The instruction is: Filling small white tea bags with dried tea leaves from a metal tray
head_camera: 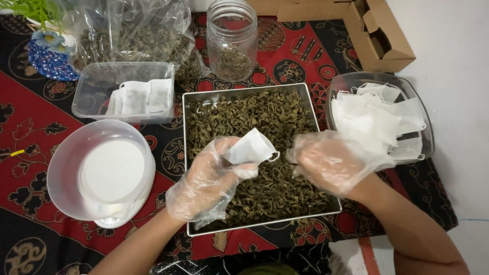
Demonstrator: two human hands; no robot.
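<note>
plastic bag (137, 30): top cut off | plant pot (48, 56): partly cut off, left edge

A red-and-black patterned cloth (30, 153) carries a metal tray (189, 168), 2 clear tubs, a glass jar (232, 38), possibly a scale (109, 203), and a cardboard box (379, 35).

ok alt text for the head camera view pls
Two gloved hands work over a metal tray of dried leaves: the left hand holds a small white filter bag, the right hand pinches leaves. A container of empty bags sits right, a bowl left.
</note>
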